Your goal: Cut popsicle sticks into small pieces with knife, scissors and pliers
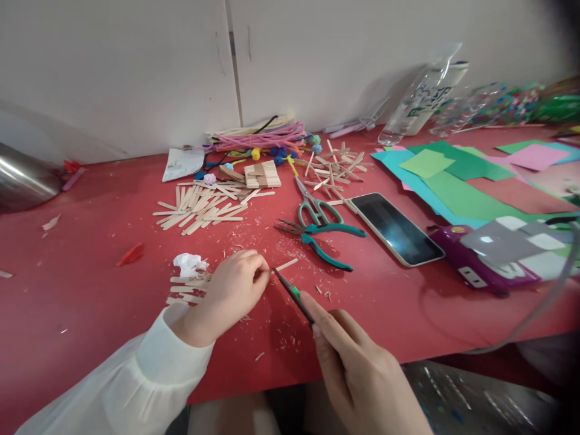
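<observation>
My left hand (235, 284), in a white sleeve, is closed in a pinch on a thin wooden craft stick (287, 264) against the red table. One end of the stick pokes out to the right of my fingers. My right hand (348, 356) grips a dark utility knife (296, 297) with a green slider. The knife's tip meets the stick close to my left fingertips. Wood shavings lie scattered around both hands. Beside my left wrist are several cut sticks (183, 290) and a crumpled white tissue (189, 264).
Teal-handled pliers (319, 235) and scissors (312, 205) lie beyond my hands, near a phone (399, 229). Piles of craft sticks (199, 205) sit further back. To the right are a purple glue gun (489, 260), coloured paper (471, 181) and a plastic bottle (417, 99).
</observation>
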The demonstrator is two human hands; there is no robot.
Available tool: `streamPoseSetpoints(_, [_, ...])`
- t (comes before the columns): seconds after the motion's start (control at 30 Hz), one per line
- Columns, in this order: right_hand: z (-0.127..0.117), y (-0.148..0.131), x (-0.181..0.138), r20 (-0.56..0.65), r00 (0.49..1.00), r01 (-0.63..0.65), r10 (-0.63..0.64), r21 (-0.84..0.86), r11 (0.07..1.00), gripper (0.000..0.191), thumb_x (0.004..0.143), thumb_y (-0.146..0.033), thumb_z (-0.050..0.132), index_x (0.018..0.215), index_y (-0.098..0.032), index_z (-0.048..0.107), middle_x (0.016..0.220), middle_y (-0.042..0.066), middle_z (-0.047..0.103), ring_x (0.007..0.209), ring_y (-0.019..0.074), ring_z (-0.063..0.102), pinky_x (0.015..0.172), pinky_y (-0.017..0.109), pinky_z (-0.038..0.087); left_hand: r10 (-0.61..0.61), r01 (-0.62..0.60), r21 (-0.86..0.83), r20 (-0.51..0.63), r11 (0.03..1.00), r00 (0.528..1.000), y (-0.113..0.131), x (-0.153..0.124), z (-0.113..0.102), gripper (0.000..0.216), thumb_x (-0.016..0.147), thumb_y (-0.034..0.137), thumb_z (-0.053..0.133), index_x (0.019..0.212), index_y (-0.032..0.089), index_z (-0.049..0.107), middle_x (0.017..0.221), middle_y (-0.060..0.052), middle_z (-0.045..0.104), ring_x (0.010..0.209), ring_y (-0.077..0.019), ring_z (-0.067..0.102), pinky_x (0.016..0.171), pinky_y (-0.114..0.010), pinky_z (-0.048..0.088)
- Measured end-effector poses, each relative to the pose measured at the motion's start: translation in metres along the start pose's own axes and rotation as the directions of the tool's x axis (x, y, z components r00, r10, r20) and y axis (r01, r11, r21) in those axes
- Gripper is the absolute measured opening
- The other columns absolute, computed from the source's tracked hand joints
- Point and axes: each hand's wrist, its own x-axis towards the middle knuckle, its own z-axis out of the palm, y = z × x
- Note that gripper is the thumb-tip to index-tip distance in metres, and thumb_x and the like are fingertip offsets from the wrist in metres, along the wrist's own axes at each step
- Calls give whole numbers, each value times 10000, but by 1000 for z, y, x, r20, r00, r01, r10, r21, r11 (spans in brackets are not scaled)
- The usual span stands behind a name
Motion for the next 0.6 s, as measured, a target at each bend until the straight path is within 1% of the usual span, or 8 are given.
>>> streamPoseSetpoints(0.33, [0, 1, -2, 6, 1000, -5, 5, 5, 1000, 437, 939, -190, 347, 1371, -174, 413, 785, 44, 602, 545, 169, 658, 469, 260, 553, 17, -17, 13, 2, 1000, 1000, 0, 1, -1, 212, 778, 28, 548, 637, 182, 510, 682, 16, 559, 688, -155, 553, 620, -258, 394])
streamPoseSetpoints(0.6, [0, 1, -2, 1, 1000, 7, -7, 22, 1000, 448, 937, -176, 346, 1381, -174, 396, 782, 42, 607, 539, 156, 652, 454, 231, 540, 17, -17, 10, 1, 1000, 1000, 1, 0, 0, 208, 783, 34, 545, 643, 183, 510, 689, 18, 559, 701, -154, 558, 627, -256, 395])
